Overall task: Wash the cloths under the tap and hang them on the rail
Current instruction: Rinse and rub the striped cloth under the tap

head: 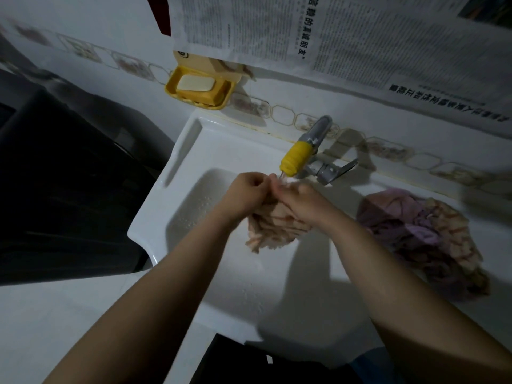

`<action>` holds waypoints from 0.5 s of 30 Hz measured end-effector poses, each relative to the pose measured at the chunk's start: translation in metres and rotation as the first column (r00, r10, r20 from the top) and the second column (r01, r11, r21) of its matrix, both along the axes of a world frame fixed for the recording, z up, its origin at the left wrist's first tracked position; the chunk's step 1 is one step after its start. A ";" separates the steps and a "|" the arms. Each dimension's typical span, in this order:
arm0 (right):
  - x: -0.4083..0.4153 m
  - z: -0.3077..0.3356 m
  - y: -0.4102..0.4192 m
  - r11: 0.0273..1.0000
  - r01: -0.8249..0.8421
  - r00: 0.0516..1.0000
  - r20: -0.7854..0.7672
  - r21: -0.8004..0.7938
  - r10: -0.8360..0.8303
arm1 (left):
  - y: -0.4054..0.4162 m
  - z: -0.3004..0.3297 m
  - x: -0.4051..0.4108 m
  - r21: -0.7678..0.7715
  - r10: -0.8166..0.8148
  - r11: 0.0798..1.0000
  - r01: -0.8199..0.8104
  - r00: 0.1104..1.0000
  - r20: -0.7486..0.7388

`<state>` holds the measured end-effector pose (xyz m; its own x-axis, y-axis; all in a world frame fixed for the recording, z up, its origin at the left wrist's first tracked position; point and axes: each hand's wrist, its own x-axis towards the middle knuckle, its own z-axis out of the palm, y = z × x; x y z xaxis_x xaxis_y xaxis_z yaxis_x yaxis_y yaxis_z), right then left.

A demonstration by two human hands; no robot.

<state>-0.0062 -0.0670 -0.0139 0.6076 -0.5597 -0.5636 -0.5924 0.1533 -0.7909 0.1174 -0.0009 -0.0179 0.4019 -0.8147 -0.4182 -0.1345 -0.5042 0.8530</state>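
A peach striped cloth (273,225) hangs bunched over the white sink basin (194,206), just under the tap's yellow spout (295,157). My left hand (246,189) grips its upper edge with curled fingers. My right hand (300,199) holds the cloth from the other side, close against the left hand. Water runs from the spout onto the cloth between my hands. A pile of other cloths (424,234), purple and peach striped, lies on the sink's right ledge. No rail is in view.
The tap's grey lever handle (336,170) sticks out to the right behind my hands. A yellow soap dish with a soap bar (198,87) hangs on the wall at the left. Newspaper (360,37) covers the wall above. A dark appliance (63,189) stands to the left.
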 end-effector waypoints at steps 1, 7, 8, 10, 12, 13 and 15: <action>-0.003 0.001 0.000 0.997 -0.055 0.998 0.031 0.048 0.053 | 0.002 -0.001 0.005 -0.018 -0.067 0.998 0.068 0.997 0.025; -0.008 0.005 -0.009 0.943 0.316 0.942 0.157 -0.103 -0.298 | 0.017 -0.007 0.015 0.090 -0.263 0.963 0.256 0.961 0.084; -0.007 0.007 -0.010 0.918 0.380 0.918 0.163 -0.110 -0.360 | 0.019 -0.009 0.014 0.061 -0.201 0.978 0.200 0.980 0.012; -0.002 0.012 -0.008 0.889 0.439 0.894 0.163 -0.130 -0.417 | 0.016 -0.013 0.008 0.018 -0.003 1.000 0.005 0.995 -0.102; 0.005 0.014 0.004 0.906 0.400 0.910 0.182 -0.141 -0.373 | 0.003 -0.011 -0.001 0.060 0.239 0.971 -0.233 0.957 -0.163; 0.011 0.015 0.013 0.915 0.363 0.926 0.175 -0.175 -0.334 | -0.005 -0.008 -0.007 0.100 0.322 0.946 -0.309 0.932 -0.165; 0.022 0.011 0.025 0.912 0.259 0.966 0.089 -0.317 -0.243 | -0.016 0.000 -0.018 0.190 0.406 0.910 -0.369 0.887 -0.218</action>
<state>0.0153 -0.0422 -0.0029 0.4443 -0.8440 -0.3003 -0.5291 0.0233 -0.8482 0.0997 -0.0173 -0.0181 0.5421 -0.5408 -0.6432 0.3024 -0.5886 0.7498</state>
